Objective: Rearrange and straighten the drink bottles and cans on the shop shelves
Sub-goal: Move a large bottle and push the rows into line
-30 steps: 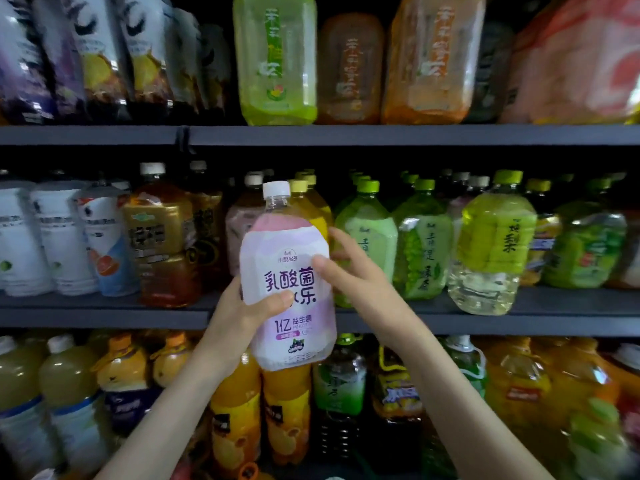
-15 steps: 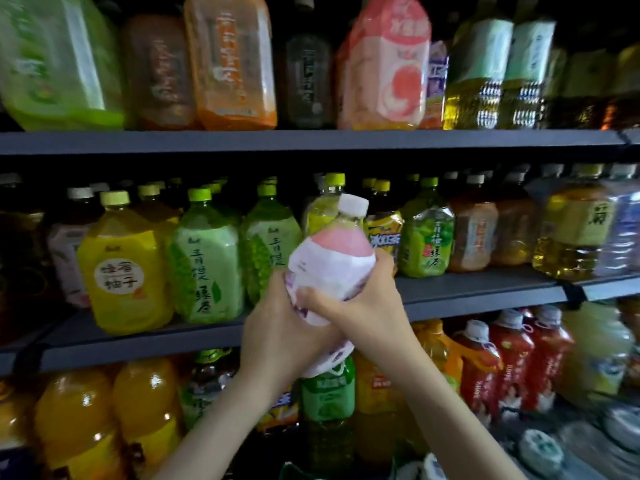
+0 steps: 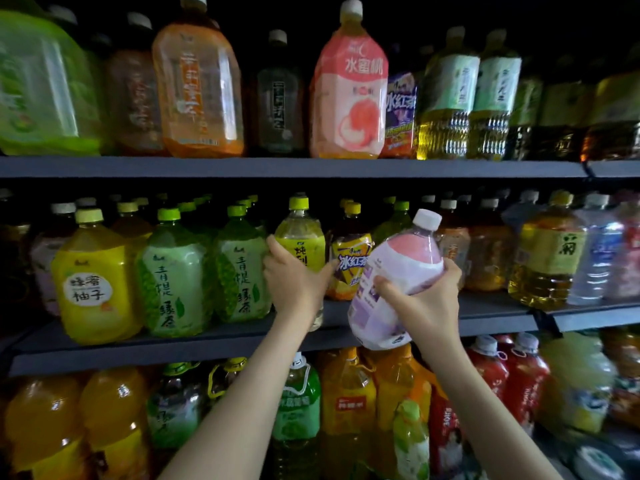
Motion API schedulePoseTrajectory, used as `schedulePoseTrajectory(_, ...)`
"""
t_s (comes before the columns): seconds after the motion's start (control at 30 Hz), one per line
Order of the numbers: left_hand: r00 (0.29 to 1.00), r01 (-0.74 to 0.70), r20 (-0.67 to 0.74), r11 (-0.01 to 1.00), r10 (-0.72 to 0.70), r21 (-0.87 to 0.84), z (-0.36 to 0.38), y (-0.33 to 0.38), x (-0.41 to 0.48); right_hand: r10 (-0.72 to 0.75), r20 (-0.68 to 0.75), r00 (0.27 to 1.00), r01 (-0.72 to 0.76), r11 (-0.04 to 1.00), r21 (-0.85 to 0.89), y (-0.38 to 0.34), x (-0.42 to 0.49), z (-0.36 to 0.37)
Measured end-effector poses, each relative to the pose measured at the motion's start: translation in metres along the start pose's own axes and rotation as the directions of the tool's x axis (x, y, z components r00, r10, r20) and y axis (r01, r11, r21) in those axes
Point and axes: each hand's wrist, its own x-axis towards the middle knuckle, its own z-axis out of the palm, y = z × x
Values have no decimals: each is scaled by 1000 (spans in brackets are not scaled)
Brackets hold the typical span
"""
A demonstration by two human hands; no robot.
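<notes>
Two hands are up at the shelves, forearms running in from the bottom edge, elbows cut off. The right hand (image 3: 429, 303) grips a pink-and-lilac plastic bottle w/ white cap (image 3: 401, 268) round its shoulder, thumb in front, fingers curled over the far side & mostly hidden. That bottle is off the shelf, tilted cap-right, in front of the grey middle shelf (image 3: 173, 341), its base covering part of the shelf edge. The left hand (image 3: 294, 278) wraps a clear plastic bottle w/ lime cap & yellow label (image 3: 300, 232) standing on that shelf. It hides most of the label & lower body, fingertips out of sight behind. Between the hands sits a bottle w/ yellow-purple label (image 3: 349, 261), partly blocked by both. To the left are pale-green-label tea bottles (image 3: 173, 278), then a yellow-label bottle w/ white oval (image 3: 91, 289). Back rows are too dark to make out, only caps show. The grey top shelf (image 3: 277, 167) carries a pink peach-print bottle (image 3: 349, 98) & an orange translucent bottle (image 3: 197, 91). A green bottle at far left (image 3: 41, 88) is cut off by the frame & blurred. Bottom row: orange bottles (image 3: 346, 403) & red bottles (image 3: 502, 375), partly behind the forearms.
</notes>
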Motion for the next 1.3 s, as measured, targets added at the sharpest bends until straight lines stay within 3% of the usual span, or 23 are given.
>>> schedulePoseTrajectory(0.1,998,17,-66,998,-20,-56,4,-4,0,-16,23,1000,17,999,-36,-4,3,6)
schedulePoseTrajectory(0.27,987,-98,-139,982,75,-161,-26,-17,-28,-15,48,999,19,996,-87,-10,3,30)
schedulePoseTrajectory(0.4,985,-45,-174,958,-6,-284,-67,-29,-44,0,126,992,24,982,-185,-15,3,67)
schedulePoseTrajectory(0.67,981,-18,-191,990,-9,-140,-116,-59,-26,-74,113,991,122,850,-512,-18,0,137)
schedulePoseTrajectory(0.8,989,7,-145,989,-29,-149,-119,-67,-18,-109,141,984,170,810,-561,-14,-1,142)
schedulePoseTrajectory(0.93,995,25,-87,990,-37,-140,-117,-70,-26,-166,149,975,214,885,-414,-13,-15,134)
schedulePoseTrajectory(1.03,999,-24,-30,994,21,-108,-115,-71,-36,-242,186,952,261,961,-86,-26,-54,119)
schedulePoseTrajectory(1.1,998,-52,20,993,54,-108,-112,-73,-44,-201,416,887,172,979,106,-35,-77,115)
schedulePoseTrajectory(1.17,993,-89,70,986,100,-142,-108,-76,-55,-128,591,797,38,986,162,-33,-89,114)
schedulePoseTrajectory(1.3,939,-127,287,966,190,-224,-113,-95,-59,-44,552,833,-68,981,182,-13,-97,106)
